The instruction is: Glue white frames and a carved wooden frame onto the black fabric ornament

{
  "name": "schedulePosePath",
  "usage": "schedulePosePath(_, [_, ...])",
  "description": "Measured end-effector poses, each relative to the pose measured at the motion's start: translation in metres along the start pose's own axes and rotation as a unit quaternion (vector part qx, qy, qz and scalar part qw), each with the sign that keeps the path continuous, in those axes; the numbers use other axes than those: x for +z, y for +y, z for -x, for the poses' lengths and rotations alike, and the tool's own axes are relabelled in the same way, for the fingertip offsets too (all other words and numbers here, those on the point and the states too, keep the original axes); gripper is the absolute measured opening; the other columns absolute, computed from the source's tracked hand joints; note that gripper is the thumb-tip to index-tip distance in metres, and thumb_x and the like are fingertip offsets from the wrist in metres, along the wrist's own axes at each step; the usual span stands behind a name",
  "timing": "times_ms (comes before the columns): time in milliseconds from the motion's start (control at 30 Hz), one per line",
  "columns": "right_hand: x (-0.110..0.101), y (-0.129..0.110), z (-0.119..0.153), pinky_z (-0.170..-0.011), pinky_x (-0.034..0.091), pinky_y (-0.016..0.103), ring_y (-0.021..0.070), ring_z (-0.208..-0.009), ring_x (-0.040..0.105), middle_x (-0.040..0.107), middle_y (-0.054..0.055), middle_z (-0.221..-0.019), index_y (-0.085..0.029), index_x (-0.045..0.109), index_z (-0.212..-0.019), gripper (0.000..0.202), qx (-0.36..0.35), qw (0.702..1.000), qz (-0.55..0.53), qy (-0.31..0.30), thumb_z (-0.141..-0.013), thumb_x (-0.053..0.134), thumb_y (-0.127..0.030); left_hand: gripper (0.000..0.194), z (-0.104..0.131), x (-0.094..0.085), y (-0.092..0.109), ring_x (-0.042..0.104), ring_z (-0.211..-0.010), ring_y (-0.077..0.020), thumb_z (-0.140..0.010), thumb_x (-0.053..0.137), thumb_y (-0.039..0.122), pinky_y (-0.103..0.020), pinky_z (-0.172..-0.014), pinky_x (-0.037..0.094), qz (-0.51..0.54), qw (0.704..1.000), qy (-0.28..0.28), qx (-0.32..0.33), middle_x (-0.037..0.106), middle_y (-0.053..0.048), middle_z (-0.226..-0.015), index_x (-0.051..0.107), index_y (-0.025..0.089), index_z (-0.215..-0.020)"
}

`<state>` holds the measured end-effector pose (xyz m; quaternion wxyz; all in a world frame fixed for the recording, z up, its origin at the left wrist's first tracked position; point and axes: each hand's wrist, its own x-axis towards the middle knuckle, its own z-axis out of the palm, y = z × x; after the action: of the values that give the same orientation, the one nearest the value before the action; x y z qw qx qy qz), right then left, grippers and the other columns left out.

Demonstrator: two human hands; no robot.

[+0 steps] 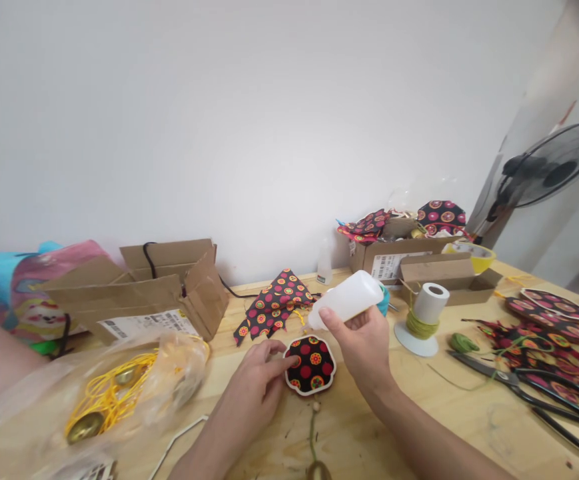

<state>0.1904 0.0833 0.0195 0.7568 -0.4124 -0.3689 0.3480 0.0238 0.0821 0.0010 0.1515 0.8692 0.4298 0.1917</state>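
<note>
Clock centred on the floral piece, 12 toward the wall. Floral piece [310,365]: black patterned fabric face, pale scalloped rim, flat on the worktop [346,433], directly in front of the person.

Left hand [256,379]: at 9 o'clock, half-curled, index finger laid over the rim onto the fabric. Can't tell if the thumb side grips the edge.

Right hand [365,341]: at 2 o'clock, closed round a white squeeze bottle [346,299], thumb on the near side. Bottle tilted, base up toward 1, narrow end down by the piece's 12 o'clock edge. Can't tell if the tip touches.

Around it:
- 6: green cord [312,427] with a small bead, metal bell [318,471] at its near end.
- 9: clear plastic bag [186,370] with yellow cord [119,383] inside.
- 10: open cardboard box [139,300], label on its near face.
- 11: floral fabric scrap [275,303].
- 12: small clear bottle [324,263], upright near the wall.
- 2: white spool [430,307] wound with green cord, standing on its flange; beyond it, a long open carton [442,283] just in front of a labelled box of fabric pieces [386,265].
- 3: black-handled scissors [514,379], next to more floral fabric [544,347].
</note>
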Motion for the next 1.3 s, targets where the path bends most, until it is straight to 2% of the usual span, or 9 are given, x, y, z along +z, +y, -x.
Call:
schedulePosePath(167, [0.001,-0.001,0.001,-0.068,0.054,0.036,0.023,-0.075,0.066,0.071,0.007,-0.081,-0.015,0.057,-0.086,0.038,-0.007,1.0,0.006,0.001,-0.057,0.075,-0.031,0.039,0.001,-0.003,0.003,0.05,-0.107,-0.0216,-0.08,0.035,0.012,-0.039,-0.091,0.043,-0.005,0.999,0.042,0.006,0.054,-0.011,-0.112,0.059,0.023,-0.108])
schedulePosePath(267, [0.0,-0.003,0.003,-0.07,0.054,0.038,0.0241,-0.077,0.066,0.071,0.009,-0.083,-0.015,0.058,-0.086,0.039,-0.008,1.0,0.017,0.003,-0.056,0.074,-0.033,0.035,0.002,-0.02,0.012,0.05,-0.109,-0.0214,-0.081,0.036,0.015,-0.038,-0.09,0.043,-0.013,0.997,0.07,0.001,0.054,-0.01,-0.113,0.061,0.024,-0.104])
schedulePosePath(433, [-0.001,-0.004,0.005,-0.07,0.054,0.041,0.0268,-0.077,0.067,0.071,0.01,-0.08,-0.014,0.059,-0.082,0.043,0.026,0.998,0.026,0.041,-0.05,0.077,-0.036,0.029,0.015,-0.085,0.028,0.055,-0.101,-0.0163,-0.081,0.044,0.023,-0.03,-0.089,0.043,0.024,0.995,0.091,-0.033,0.058,-0.003,-0.109,0.063,0.028,-0.102])
schedulePosePath(533, [0.0,-0.007,0.005,-0.071,0.054,0.04,0.0271,-0.078,0.066,0.071,0.01,-0.083,-0.015,0.059,-0.083,0.048,0.05,0.997,0.019,0.057,-0.046,0.078,-0.037,0.024,0.029,-0.124,0.018,0.056,-0.099,-0.017,-0.08,0.047,0.029,-0.028,-0.083,0.046,0.035,0.985,0.145,-0.081,0.061,-0.002,-0.106,0.065,0.027,-0.097])
schedulePosePath(600, [0.001,-0.009,0.005,-0.072,0.054,0.041,0.0276,-0.079,0.066,0.071,0.01,-0.083,-0.016,0.059,-0.083,0.05,0.06,0.996,0.03,0.065,-0.043,0.078,-0.039,0.022,0.037,-0.139,0.003,0.057,-0.097,-0.0177,-0.079,0.048,0.031,-0.027,-0.079,0.048,0.044,0.976,0.182,-0.114,0.063,-0.003,-0.103,0.065,0.024,-0.092])
schedulePosePath(833, [0.001,-0.013,0.008,-0.078,0.051,0.043,0.0314,-0.086,0.064,0.07,0.01,-0.087,-0.021,0.06,-0.076,0.045,0.064,0.985,0.121,0.101,-0.04,0.074,-0.043,0.024,0.022,-0.145,-0.029,0.06,-0.089,-0.0168,-0.08,0.047,0.028,-0.028,-0.079,0.047,0.032,0.971,0.221,-0.083,0.067,-0.005,-0.095,0.065,0.018,-0.092])
schedulePosePath(967, [-0.001,-0.014,0.007,-0.079,0.049,0.04,0.031,-0.09,0.062,0.07,0.009,-0.087,-0.025,0.059,-0.072,0.036,0.067,0.968,0.215,0.114,-0.044,0.068,-0.046,0.025,0.005,-0.151,-0.031,0.061,-0.085,-0.0151,-0.08,0.047,0.026,-0.027,-0.079,0.046,0.039,0.969,0.236,-0.06,0.067,-0.005,-0.093,0.065,0.017,-0.092])
schedulePosePath(1100, [-0.003,-0.013,0.005,-0.078,0.047,0.043,0.034,-0.089,0.062,0.07,0.009,-0.081,-0.022,0.059,-0.074,0.043,0.086,0.946,0.293,0.106,-0.042,0.064,-0.051,0.023,-0.008,-0.167,-0.032,0.063,-0.076,-0.0148,-0.078,0.049,0.024,-0.027,-0.071,0.049,0.041,0.971,0.232,-0.05,0.07,-0.005,-0.086,0.067,0.015,-0.089])
schedulePosePath(1300, [0.003,-0.016,0.006,-0.076,0.047,0.044,0.0361,-0.091,0.06,0.07,0.01,-0.08,-0.023,0.057,-0.071,0.044,0.109,0.928,0.343,0.094,-0.04,0.059,-0.054,0.022,-0.023,-0.187,-0.024,0.062,-0.082,-0.0137,-0.078,0.051,0.025,-0.025,-0.074,0.048,0.04,0.97,0.239,-0.011,0.071,-0.004,-0.09,0.067,0.017,-0.09])
